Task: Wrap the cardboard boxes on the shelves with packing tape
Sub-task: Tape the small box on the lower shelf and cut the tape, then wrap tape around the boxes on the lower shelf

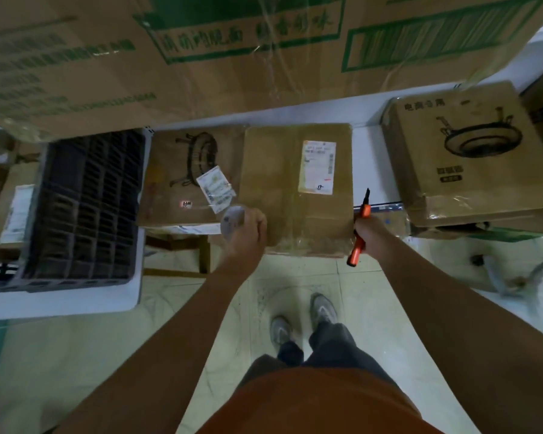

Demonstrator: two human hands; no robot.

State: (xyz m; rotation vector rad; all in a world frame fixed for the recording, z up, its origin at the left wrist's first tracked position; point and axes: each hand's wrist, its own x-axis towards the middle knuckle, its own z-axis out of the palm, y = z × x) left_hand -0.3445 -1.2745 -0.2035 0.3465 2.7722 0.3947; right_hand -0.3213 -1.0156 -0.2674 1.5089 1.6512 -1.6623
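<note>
A plain cardboard box with a white shipping label lies on the shelf in front of me, its near edge covered in clear tape. My left hand grips a roll of clear packing tape at the box's front left corner. At the front right corner, my right hand holds an orange utility knife with its blade pointing up. To the left lies another box printed with a burner drawing.
A large box with green print sits on the shelf above. A box with a burner drawing stands at the right. A black plastic grid tray lies on a white slab at the left. Below are tiled floor and my shoes.
</note>
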